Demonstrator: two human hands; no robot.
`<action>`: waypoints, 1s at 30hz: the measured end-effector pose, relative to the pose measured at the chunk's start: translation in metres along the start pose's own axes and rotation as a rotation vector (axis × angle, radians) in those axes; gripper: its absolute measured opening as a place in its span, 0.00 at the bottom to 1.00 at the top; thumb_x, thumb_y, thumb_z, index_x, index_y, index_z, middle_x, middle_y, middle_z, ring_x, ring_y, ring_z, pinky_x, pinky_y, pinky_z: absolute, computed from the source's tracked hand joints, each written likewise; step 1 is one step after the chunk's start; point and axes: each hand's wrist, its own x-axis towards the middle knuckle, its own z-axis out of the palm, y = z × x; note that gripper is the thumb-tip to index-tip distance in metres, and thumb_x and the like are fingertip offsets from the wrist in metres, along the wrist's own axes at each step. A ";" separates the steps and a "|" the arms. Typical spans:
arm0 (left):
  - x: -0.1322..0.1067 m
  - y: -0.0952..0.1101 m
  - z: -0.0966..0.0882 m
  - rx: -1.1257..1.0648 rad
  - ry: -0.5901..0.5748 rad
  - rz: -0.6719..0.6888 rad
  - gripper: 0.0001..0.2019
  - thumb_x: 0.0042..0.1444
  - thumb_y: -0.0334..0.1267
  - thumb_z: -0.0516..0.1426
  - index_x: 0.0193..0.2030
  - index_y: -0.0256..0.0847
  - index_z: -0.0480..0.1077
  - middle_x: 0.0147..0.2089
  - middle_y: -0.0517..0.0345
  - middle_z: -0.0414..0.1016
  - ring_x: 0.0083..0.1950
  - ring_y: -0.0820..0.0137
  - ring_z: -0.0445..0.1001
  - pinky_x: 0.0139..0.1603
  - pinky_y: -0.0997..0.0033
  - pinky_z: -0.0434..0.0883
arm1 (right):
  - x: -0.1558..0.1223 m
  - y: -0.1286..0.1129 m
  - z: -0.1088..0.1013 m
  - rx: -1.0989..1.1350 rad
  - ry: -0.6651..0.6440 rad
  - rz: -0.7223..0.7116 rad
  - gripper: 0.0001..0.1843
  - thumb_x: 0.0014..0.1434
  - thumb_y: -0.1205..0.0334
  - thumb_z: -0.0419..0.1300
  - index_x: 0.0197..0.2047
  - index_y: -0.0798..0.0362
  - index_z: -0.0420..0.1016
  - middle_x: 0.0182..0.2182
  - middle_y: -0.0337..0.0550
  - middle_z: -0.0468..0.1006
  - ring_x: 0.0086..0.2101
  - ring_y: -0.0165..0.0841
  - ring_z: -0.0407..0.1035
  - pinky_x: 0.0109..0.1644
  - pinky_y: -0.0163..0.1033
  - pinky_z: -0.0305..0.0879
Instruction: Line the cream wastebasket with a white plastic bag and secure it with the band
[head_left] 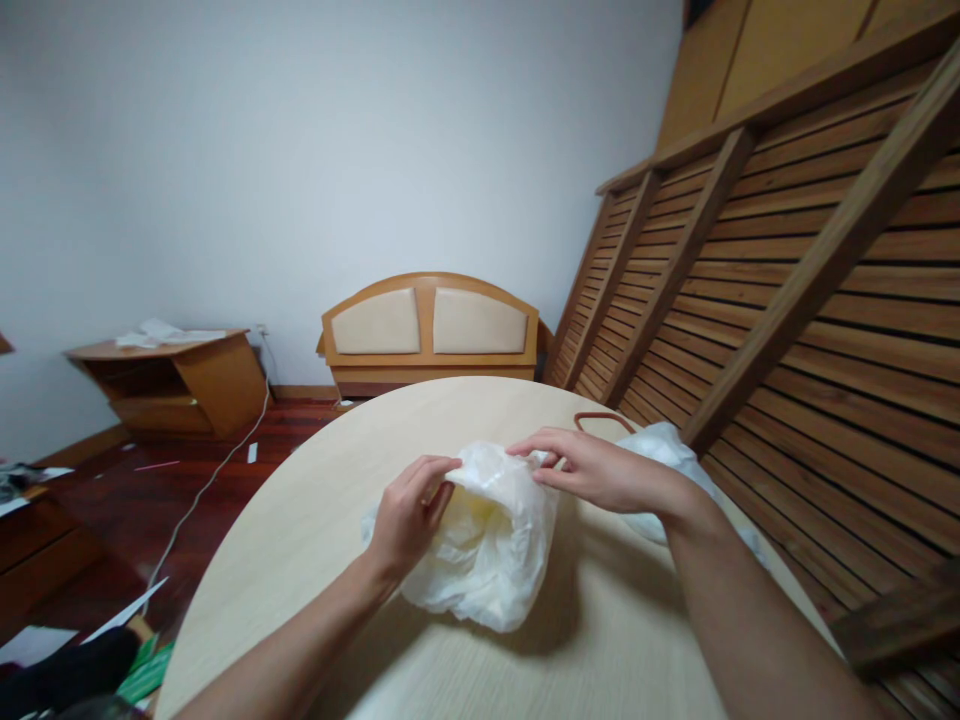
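Note:
A crumpled translucent white plastic bag (487, 545) with something pale yellow inside lies on the round light-wood table (315, 520). My left hand (409, 520) pinches the bag's left edge near its opening. My right hand (600, 470) grips the top right edge of the same bag, fingers closed on the plastic. Both hands hold the opening between them.
A second white plastic bag (664, 450) lies behind my right wrist, beside a reddish-brown handle (604, 418). A slatted wooden bed frame (787, 280) leans on the right. A padded headboard (431, 330) and a low wooden cabinet (180, 385) stand by the wall. A white cable (210, 480) crosses the floor.

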 end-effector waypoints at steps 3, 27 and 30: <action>0.000 0.001 0.000 -0.012 -0.010 0.006 0.10 0.62 0.28 0.54 0.47 0.42 0.72 0.41 0.54 0.80 0.43 0.70 0.80 0.45 0.72 0.76 | 0.002 0.002 0.003 -0.090 0.007 -0.006 0.13 0.61 0.61 0.58 0.47 0.51 0.80 0.44 0.48 0.81 0.43 0.38 0.74 0.50 0.42 0.68; 0.026 0.005 -0.007 -0.017 -0.017 -0.307 0.08 0.59 0.35 0.56 0.42 0.40 0.77 0.40 0.54 0.82 0.39 0.68 0.78 0.30 0.76 0.72 | 0.008 -0.020 0.010 -0.113 0.279 0.164 0.23 0.63 0.40 0.57 0.49 0.47 0.76 0.36 0.45 0.82 0.35 0.38 0.76 0.37 0.39 0.67; 0.047 0.004 -0.007 0.045 -0.067 -0.347 0.09 0.58 0.37 0.57 0.39 0.40 0.78 0.37 0.54 0.83 0.37 0.66 0.79 0.34 0.73 0.72 | 0.000 -0.017 0.011 -0.141 0.242 0.175 0.29 0.57 0.42 0.64 0.57 0.47 0.72 0.38 0.45 0.82 0.36 0.39 0.76 0.38 0.39 0.67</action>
